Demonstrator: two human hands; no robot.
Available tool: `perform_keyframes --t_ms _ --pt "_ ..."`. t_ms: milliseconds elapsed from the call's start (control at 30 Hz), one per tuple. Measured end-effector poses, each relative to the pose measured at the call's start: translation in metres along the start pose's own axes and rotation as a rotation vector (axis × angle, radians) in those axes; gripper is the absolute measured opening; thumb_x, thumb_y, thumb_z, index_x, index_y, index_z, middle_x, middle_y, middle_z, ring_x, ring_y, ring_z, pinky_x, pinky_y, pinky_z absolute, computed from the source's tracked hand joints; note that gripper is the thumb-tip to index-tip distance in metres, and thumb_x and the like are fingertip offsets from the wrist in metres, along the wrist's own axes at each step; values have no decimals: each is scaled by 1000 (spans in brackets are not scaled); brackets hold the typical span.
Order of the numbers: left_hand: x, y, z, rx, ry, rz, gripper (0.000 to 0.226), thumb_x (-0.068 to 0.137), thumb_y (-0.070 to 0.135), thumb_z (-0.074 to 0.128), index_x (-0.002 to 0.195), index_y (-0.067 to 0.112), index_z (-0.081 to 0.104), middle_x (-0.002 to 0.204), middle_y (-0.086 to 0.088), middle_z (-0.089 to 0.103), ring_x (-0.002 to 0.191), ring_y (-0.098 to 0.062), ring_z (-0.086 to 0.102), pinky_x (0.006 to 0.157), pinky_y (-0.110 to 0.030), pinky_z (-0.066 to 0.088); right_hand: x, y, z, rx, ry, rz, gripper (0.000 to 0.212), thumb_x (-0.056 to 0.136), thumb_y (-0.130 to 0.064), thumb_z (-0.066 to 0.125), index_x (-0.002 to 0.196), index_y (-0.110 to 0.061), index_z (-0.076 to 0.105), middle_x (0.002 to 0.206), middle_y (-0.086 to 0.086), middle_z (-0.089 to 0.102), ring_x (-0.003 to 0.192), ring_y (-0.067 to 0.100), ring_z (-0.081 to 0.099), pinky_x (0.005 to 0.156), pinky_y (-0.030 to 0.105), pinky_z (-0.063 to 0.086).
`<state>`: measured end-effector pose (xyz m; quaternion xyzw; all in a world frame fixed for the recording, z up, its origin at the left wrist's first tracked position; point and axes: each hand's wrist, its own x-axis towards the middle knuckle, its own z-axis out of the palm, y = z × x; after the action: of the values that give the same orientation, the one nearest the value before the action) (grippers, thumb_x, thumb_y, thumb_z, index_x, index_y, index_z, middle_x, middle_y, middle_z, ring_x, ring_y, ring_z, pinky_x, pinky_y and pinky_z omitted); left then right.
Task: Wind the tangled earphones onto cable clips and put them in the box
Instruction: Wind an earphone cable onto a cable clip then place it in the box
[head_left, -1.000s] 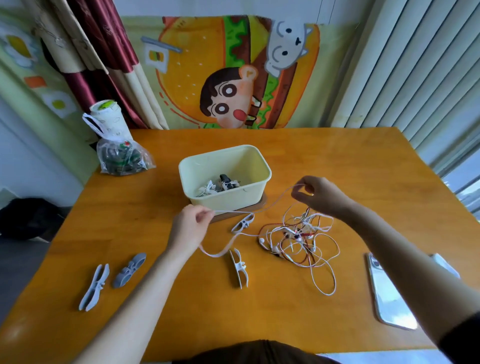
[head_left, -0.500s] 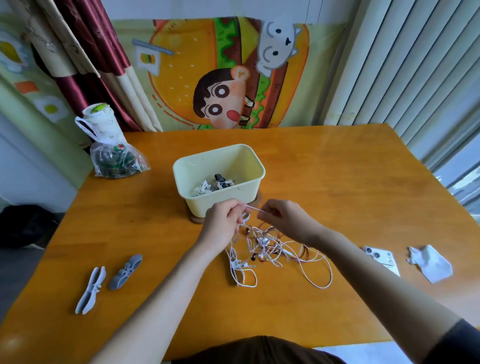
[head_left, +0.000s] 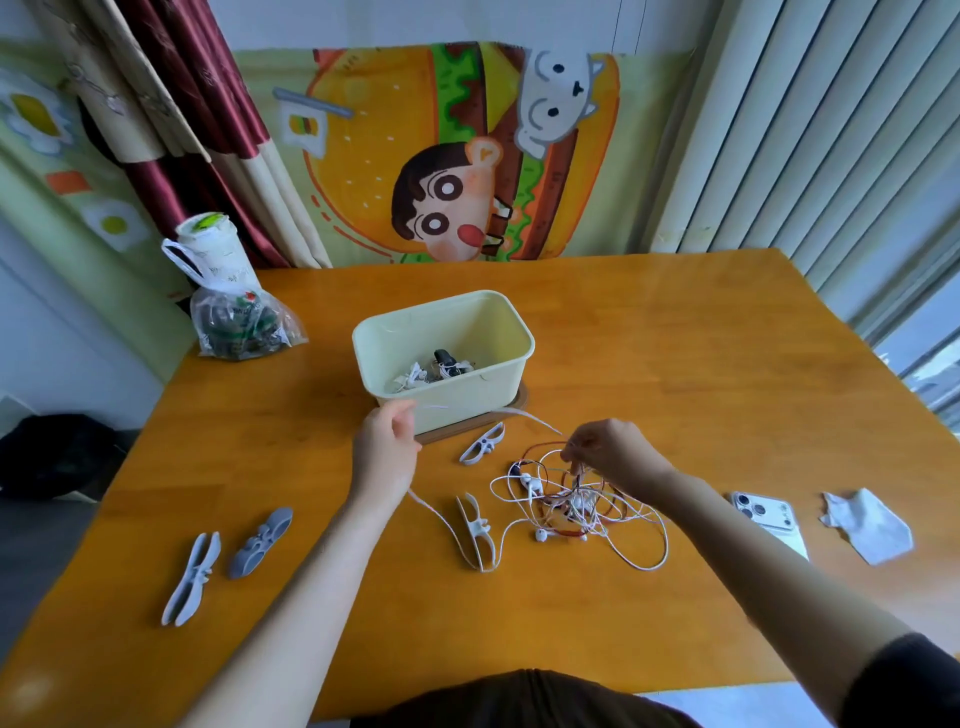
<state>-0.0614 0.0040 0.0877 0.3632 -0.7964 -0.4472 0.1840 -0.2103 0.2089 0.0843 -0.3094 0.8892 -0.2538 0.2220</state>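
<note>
A tangle of white and red earphones (head_left: 571, 501) lies on the table in front of a pale yellow box (head_left: 498, 322). The box holds a few wound earphones (head_left: 434, 369). My left hand (head_left: 387, 449) pinches a white cable that stretches across to my right hand (head_left: 613, 452), which grips cable just above the tangle. One white cable clip (head_left: 483, 444) lies between my hands, another (head_left: 475, 532) lies under the white cable. Two more clips, a white one (head_left: 191, 579) and a grey one (head_left: 260, 543), lie at the left.
A wooden lid (head_left: 519, 402) sits under the box. A plastic bag (head_left: 239, 327) with a paper cup (head_left: 215, 252) stands at the back left corner. A phone (head_left: 769, 519) and a crumpled tissue (head_left: 867, 525) lie at the right.
My hands were together at the tangle and have moved apart, the left going left and the right going right, drawing a white cable taut between them.
</note>
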Motion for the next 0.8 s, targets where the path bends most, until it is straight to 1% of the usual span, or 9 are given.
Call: perform_keyframes --t_ms 33,100,167,233,333,433,600,700,800 --pt "-2 -3 1 93 -28 -1 37 98 9 46 135 11 47 127 -12 52 98 -20 61 76 -28 57 0 -5 -3 23 37 -12 15 88 -17 64 75 -12 71 72 3 71 67 14 61 63 24 45" --pt "-11 0 8 179 -54 93 43 96 6 50 137 12 42 138 -8 44 113 -21 56 88 -26 53 -1 -17 -7 70 102 -39 18 86 -18 65 70 -12 69 67 3 71 56 8 57 56 20 44" --pt "-22 11 19 155 -131 194 26 96 7 50 121 13 54 122 -3 56 105 -13 57 79 -11 46 -2 -30 -8 103 150 -75 19 86 -18 67 67 -13 68 62 1 69 45 2 50 48 13 40" --pt "-30 21 33 69 -280 202 14 97 15 52 107 15 61 104 2 64 95 -12 60 72 -8 44 -4 -41 -8 144 175 -117 19 84 -18 69 66 -15 67 61 -1 68 47 6 56 51 18 47" --pt "-37 32 46 -87 -419 119 16 94 27 58 100 14 66 93 3 68 89 -13 62 79 -25 47 -8 -51 -5 175 209 -157 18 83 -18 71 67 -10 66 63 6 68 57 23 64 59 37 53" --pt "-41 33 51 -110 -417 115 10 90 29 65 86 20 64 80 9 67 75 -8 62 72 -25 47 -9 -53 -5 183 240 -168 21 82 -20 71 68 -5 65 64 8 68 59 27 63 63 43 52" --pt "-40 24 50 -123 -451 89 14 90 18 65 77 20 61 67 6 61 63 -9 58 69 -30 49 -10 -52 -8 183 286 -133 22 85 -19 67 64 -16 61 62 -1 66 61 13 66 66 31 54" --pt "-38 8 46 26 -495 87 18 90 16 65 74 21 57 68 6 60 69 -12 59 69 -27 47 -5 -52 -18 249 438 -66 20 91 -17 60 74 -7 61 65 2 65 60 11 62 66 36 54" --pt "-40 -20 45 127 -547 3 22 91 17 63 71 23 54 73 0 62 70 -16 59 71 -34 48 0 -49 -39 351 497 3 20 92 -18 59 82 0 61 63 4 63 56 15 63 57 28 55"
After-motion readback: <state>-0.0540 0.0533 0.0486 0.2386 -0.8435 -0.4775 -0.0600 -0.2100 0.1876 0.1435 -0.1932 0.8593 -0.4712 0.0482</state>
